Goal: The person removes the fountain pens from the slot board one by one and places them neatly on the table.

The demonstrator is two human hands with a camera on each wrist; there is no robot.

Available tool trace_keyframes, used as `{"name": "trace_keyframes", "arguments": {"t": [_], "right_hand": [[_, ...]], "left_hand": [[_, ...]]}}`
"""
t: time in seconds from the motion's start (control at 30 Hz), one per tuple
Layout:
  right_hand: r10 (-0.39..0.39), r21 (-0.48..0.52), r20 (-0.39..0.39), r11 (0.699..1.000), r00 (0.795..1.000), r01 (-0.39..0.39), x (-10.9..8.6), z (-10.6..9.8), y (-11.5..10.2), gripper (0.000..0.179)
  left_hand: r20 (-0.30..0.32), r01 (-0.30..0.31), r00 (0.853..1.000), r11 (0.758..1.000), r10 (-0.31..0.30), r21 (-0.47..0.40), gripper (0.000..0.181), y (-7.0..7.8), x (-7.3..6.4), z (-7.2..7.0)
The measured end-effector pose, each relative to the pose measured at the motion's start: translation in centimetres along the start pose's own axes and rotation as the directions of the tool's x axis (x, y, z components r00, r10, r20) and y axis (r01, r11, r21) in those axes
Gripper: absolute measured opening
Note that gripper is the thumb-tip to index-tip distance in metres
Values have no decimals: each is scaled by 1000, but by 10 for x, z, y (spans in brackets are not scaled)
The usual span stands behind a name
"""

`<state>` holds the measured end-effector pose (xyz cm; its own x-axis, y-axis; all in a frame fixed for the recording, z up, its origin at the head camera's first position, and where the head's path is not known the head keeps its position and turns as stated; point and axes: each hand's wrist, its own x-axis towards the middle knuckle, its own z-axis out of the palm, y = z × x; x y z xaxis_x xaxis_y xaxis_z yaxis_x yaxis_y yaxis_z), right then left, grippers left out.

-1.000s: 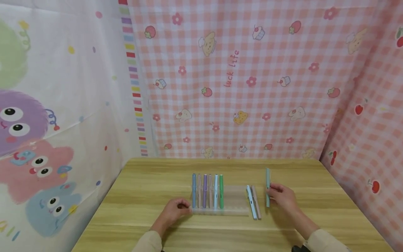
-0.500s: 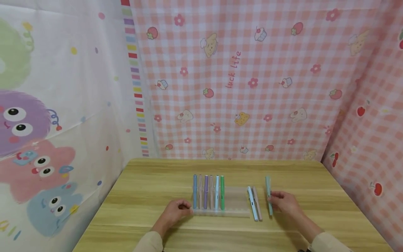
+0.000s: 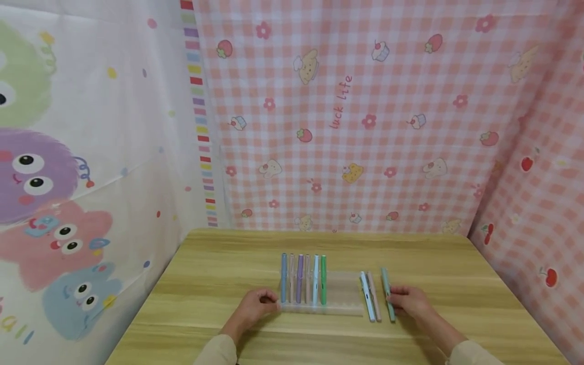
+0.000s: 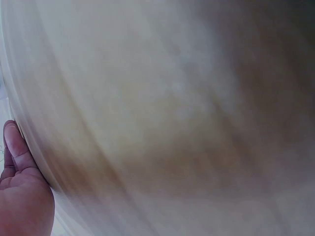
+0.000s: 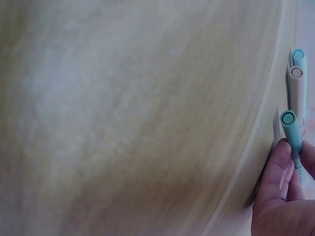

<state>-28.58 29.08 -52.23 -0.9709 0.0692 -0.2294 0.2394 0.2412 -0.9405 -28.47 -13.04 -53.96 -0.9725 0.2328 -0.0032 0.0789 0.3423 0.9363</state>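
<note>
My left hand point(image 3: 257, 306) grips the left front corner of a clear plastic pen rack point(image 3: 344, 291); in the left wrist view only part of that hand point(image 4: 24, 187) shows, and the rack is out of sight. Several pens lie side by side on the rack's left part, from a blue pen point(image 3: 284, 278) to a green pen point(image 3: 324, 280). Between thumb and fingers, my right hand point(image 3: 412, 301) pinches a teal pen point(image 5: 291, 129), slightly tilted. Just left of it, a light blue pen point(image 3: 367, 296) and a pinkish-beige pen point(image 5: 297, 91) lie together on the table.
The wooden table point(image 3: 255, 344) extends around the rack and pens. A pink checked cloth point(image 3: 365, 142) hangs behind its back edge, and a white cartoon-print cloth point(image 3: 150, 126) hangs at the left.
My right hand has brought the teal pen nearer the table's front and closer to the two loose pens, its top now leaning left. The left hand stays at the rack's corner.
</note>
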Motion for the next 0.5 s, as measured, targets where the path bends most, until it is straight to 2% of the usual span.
{"name": "trace_keyframes", "arguments": {"t": [0.17, 0.5], "right_hand": [[29, -20, 0, 999, 1000, -29, 2, -2, 0, 43], [-19, -8, -2, 1000, 1000, 19, 3, 6, 2, 39]], "left_hand": [[5, 7, 1000, 1000, -7, -1, 16, -2, 0, 2], [2, -2, 1000, 1000, 2, 5, 16, -3, 2, 2]]}}
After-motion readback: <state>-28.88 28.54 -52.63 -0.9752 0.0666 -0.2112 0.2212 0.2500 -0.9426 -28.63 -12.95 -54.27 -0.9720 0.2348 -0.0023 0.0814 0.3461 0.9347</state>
